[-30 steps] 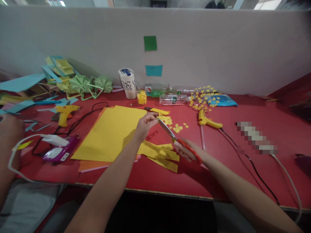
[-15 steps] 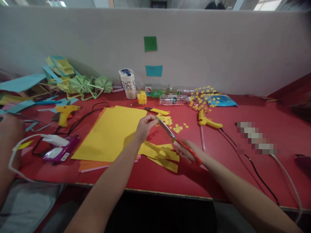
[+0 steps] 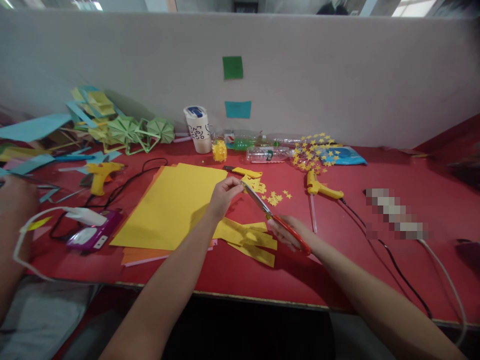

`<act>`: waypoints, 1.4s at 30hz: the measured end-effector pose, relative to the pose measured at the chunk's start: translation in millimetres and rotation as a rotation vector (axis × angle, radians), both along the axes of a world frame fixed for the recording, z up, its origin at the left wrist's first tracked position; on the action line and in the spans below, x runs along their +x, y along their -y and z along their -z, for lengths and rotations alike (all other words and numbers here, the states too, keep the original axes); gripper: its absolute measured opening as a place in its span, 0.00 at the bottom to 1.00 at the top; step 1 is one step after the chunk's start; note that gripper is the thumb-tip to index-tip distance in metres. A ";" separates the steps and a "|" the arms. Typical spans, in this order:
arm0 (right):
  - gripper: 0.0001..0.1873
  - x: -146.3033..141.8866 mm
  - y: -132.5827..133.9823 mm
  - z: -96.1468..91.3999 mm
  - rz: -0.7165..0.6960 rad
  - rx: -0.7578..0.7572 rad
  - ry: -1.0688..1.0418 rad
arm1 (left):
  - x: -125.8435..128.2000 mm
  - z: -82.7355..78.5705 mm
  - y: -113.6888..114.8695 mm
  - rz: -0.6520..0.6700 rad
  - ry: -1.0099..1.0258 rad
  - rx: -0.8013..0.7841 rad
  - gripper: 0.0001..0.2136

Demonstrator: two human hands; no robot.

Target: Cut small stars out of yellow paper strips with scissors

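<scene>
In my right hand (image 3: 288, 232) is a pair of red-handled scissors (image 3: 277, 220), its blades pointing up and left. The blade tips meet the fingertips of my left hand (image 3: 224, 196), which pinch a small piece of yellow paper (image 3: 243, 184); its outline is mostly hidden. Just beyond the blades lie yellow paper scraps (image 3: 257, 184) and several small cut paper stars (image 3: 275, 198). Yellow paper strips (image 3: 258, 245) spread out below the scissors. Beneath my left wrist, a stack of yellow sheets (image 3: 172, 205) rests on orange ones.
Behind my hands are a yellow cutter knife (image 3: 245, 172), plastic bottles (image 3: 268, 154) and a white tumbler (image 3: 197, 130). A glue gun (image 3: 323, 187) lies right, another glue gun (image 3: 100, 176) left, near a purple power strip (image 3: 93, 232). Another person's arm (image 3: 17, 225) reaches in at left.
</scene>
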State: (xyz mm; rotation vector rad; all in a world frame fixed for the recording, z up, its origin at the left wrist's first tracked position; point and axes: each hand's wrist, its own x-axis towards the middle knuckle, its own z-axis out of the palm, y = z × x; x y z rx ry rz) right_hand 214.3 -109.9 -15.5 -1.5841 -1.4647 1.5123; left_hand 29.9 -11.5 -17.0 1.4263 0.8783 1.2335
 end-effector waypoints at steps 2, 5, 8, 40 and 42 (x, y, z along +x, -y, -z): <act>0.26 -1.0 0.3 -2.8 0.006 -0.009 0.004 | 0.0 -0.3 0.0 -0.003 0.001 -0.005 0.06; 0.26 -1.7 0.5 -5.6 0.005 0.042 -0.023 | -0.1 -1.6 0.6 0.017 0.053 -0.025 0.06; 0.24 0.6 -1.1 -3.5 0.070 0.102 -0.080 | 0.1 -6.2 3.2 0.073 0.138 -0.139 0.06; 0.25 30.7 -36.2 12.7 0.469 0.223 -0.416 | 78.9 6.0 8.7 0.310 -1.402 0.454 0.12; 0.25 31.0 -36.1 11.2 0.472 0.221 -0.427 | 75.4 3.7 8.2 0.263 -1.303 0.359 0.17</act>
